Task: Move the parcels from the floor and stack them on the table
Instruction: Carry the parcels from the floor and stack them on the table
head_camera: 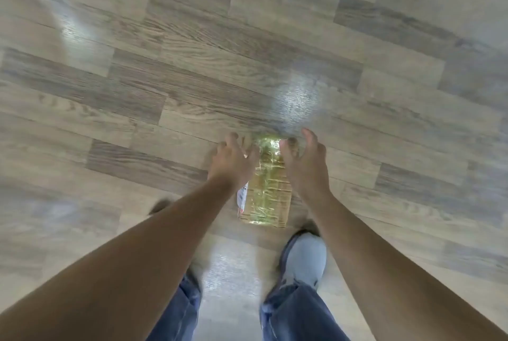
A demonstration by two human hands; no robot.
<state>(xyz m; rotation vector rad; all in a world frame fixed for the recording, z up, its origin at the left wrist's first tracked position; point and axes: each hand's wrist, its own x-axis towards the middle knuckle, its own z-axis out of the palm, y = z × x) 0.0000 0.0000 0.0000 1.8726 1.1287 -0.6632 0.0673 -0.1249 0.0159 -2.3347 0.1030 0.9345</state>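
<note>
Head view is showing a tape-wrapped cardboard parcel [270,195] lying on the laminate floor [137,79], just ahead of a grey shoe [305,258]. The left hand [233,160] and right hand [306,166] are flanking it, fingers loosely spread, gripping nothing yet. Clamping both long sides evenly is looking wise, since the glossy tape may slip.

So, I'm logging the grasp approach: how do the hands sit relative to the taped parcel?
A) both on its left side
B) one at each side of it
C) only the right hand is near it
B: the left hand and the right hand flank the parcel, fingers spread, over the wood floor.
</note>
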